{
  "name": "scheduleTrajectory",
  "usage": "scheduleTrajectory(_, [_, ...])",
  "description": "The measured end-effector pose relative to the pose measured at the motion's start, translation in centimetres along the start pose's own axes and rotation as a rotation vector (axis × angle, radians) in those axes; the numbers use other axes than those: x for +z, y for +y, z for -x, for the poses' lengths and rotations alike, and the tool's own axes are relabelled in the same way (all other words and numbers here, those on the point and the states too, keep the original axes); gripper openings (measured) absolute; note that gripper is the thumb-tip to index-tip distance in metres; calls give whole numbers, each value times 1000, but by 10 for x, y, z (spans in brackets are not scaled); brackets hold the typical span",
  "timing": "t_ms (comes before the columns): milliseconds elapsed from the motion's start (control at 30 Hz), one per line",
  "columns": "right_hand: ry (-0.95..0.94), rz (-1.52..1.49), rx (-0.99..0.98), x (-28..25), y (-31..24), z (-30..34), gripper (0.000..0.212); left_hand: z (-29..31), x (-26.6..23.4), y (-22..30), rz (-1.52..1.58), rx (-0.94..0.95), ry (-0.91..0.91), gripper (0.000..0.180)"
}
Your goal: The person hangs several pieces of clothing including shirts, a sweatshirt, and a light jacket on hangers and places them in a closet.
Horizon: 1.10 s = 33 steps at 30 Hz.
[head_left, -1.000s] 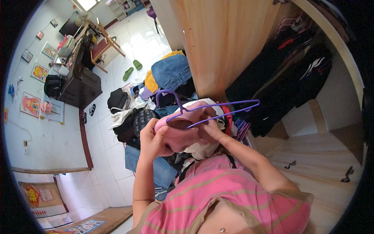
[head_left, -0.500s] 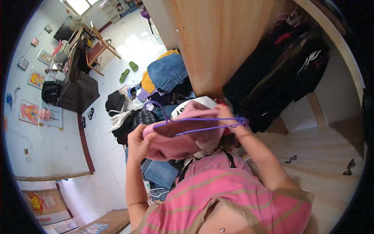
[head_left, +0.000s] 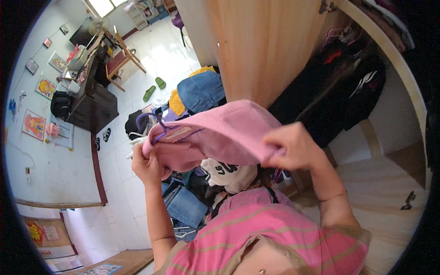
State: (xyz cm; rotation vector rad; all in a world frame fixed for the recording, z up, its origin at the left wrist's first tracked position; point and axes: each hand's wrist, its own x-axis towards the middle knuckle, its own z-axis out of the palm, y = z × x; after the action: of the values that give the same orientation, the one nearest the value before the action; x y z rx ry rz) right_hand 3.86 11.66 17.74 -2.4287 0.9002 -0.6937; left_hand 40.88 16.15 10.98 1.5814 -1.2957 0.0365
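Note:
A pink garment (head_left: pixel 229 130) is stretched out between my two hands, above a heap of clothes. My left hand (head_left: pixel 147 167) is closed on its left edge. Beside that hand, the hook of a purple hanger (head_left: pixel 158 123) sticks up, and much of the hanger's frame is covered by the cloth. The far right corner of the garment is gripped in my right hand (head_left: pixel 293 146), whose edges are slightly blurred. Below it lies a white garment (head_left: pixel 229 173) with dark lettering.
Folded jeans (head_left: pixel 201 89) top the heap, and more jeans (head_left: pixel 187 206) lie nearer me. To the right, dark clothes (head_left: pixel 316 94) hang in a wooden wardrobe beside its door (head_left: pixel 266 46). Green slippers (head_left: pixel 154 89), a chair (head_left: pixel 120 59) and a dark desk (head_left: pixel 94 103) stand farther off.
The garment has been raised and spread wider. My right hand has moved up and toward me with its corner. The hanger's long bars, visible across it before, are now mostly covered.

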Motion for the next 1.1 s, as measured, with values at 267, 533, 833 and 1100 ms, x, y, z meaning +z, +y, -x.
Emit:
scheduleTrajectory(267, [330,164,-155,-25,-8,-1,47,-7,3,46,81,300,-87,14])
scheduleTrajectory(533, [309,169,-10,4,-14,38,43,-15,73,98,281,565,-293,18])
scheduleTrajectory(833, [646,358,393,-15,-81,155,23,3,136,188,600,757,-898,41])
scheduleTrajectory(1100, [1268,644,1049,7,-169,232,30,71,278,168,916,278,-1502,43])
